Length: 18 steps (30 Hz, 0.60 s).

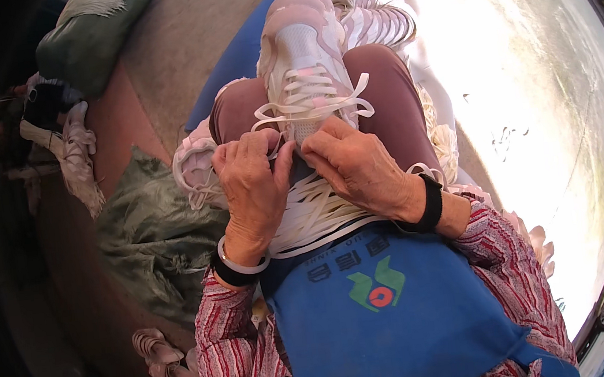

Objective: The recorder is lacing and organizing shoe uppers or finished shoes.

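A white and pale pink sneaker (302, 48) lies on my lap between my knees, toe pointing away. White shoelace (309, 84) runs crosswise through its eyelets, with a loose loop out to each side near the ankle opening. My left hand (250, 168) is at the opening's left edge, thumb and fingers pinched on a strand of lace. My right hand (354, 155) is closed at the right edge; its fingertips hide what they hold. Below the hands, a bundle of loose white laces (323, 212) rests on the blue apron (384, 334).
Another pale sneaker (197, 166) sits by my left knee. A row of stacked pale shoes (380, 22) stands beyond my right knee. Green cloth (163, 232) lies on the floor at left, near more shoes (77, 149) and a dark green sack (85, 53).
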Tool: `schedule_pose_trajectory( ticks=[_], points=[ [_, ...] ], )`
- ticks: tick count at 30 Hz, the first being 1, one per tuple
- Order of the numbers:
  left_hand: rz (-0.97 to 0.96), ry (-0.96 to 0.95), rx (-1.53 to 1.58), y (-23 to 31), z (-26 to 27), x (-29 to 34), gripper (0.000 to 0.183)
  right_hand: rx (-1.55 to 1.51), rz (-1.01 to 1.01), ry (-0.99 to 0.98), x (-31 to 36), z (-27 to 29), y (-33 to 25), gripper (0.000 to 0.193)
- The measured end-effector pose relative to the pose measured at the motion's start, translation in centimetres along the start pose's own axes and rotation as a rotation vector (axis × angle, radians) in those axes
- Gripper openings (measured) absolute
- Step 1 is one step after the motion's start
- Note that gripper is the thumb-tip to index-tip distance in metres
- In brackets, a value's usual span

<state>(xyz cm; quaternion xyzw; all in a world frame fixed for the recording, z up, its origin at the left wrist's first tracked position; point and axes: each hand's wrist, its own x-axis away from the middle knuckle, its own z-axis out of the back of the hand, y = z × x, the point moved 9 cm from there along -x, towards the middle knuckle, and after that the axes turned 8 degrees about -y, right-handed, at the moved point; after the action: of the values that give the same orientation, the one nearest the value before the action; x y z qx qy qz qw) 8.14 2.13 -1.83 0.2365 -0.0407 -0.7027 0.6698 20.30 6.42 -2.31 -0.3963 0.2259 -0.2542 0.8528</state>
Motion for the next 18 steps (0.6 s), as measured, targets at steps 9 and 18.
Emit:
schedule_pose_trajectory(
  ticks=[9,18],
  points=[
    [-0.030,0.035,-0.241,2.0,0.1,0.6,0.040,0.091,-0.038,0.119,0.4,0.7,0.0,0.015],
    [0.038,0.026,-0.043,0.8,-1.6,0.5,0.030,0.289,-0.094,0.107,0.3,0.1,0.9,0.014]
  ],
)
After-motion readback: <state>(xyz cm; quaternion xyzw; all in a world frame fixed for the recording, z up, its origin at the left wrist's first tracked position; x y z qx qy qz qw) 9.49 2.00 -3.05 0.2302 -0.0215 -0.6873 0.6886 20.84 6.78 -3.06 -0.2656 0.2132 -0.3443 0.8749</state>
